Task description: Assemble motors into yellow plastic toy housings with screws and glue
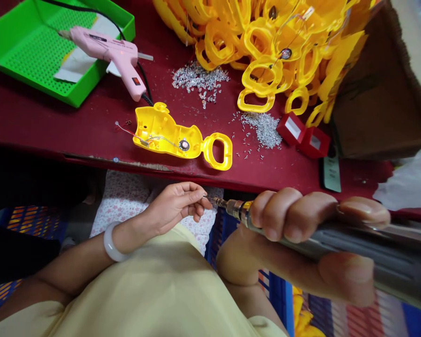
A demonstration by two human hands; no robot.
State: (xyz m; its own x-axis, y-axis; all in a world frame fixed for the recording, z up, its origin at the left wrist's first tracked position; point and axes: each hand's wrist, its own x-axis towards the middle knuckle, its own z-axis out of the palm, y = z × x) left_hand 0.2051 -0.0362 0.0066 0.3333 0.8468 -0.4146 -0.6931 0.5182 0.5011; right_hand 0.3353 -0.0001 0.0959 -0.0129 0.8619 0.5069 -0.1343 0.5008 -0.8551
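My right hand (301,217) wraps around a dark, pen-shaped electric screwdriver (400,252), whose metal nose points left. At its bit tip, just off the table's front edge, the thumb and fingers of my left hand (178,206) pinch together. Whatever sits between those fingertips is too small to make out. Beyond them on the table lies an open yellow plastic shell half (161,119), inside up, with thin wires and a small round speaker (184,144) in it. A yellow ring-shaped piece (228,157) adjoins its right end.
Loose silvery small parts (199,79) and a heap of small screws (264,128) lie behind the shell. Many yellow shells (259,37) are piled at the back. A pink glue gun (121,56) leans on a green tray (73,96). Red boxes (314,142) and a cardboard box (375,107) stand right.
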